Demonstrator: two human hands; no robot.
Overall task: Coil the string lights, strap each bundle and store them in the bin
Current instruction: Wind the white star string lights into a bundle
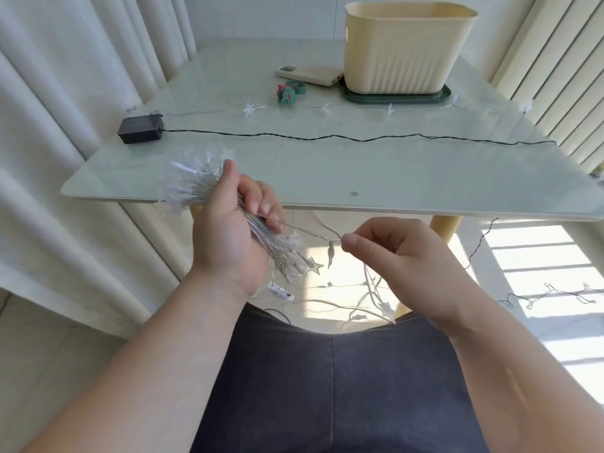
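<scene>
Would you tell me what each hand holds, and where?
Left hand grips the coiled light bundle around its middle; right hand pinches the loose wire running from it.

Clear star-light coil (189,188), centre left, loose strand (313,234) trailing right; green straps (291,91), upper centre; cream bin (405,50) upright, upper right.

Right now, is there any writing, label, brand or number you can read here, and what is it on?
Nothing reads clearly.
On the table's front edge, a round stamped mark: too small to read.
On the string lights gripped in the left hand, a small tag: blurred, unreadable.
On the battery box, phone and bin: no lettering visible.
</scene>
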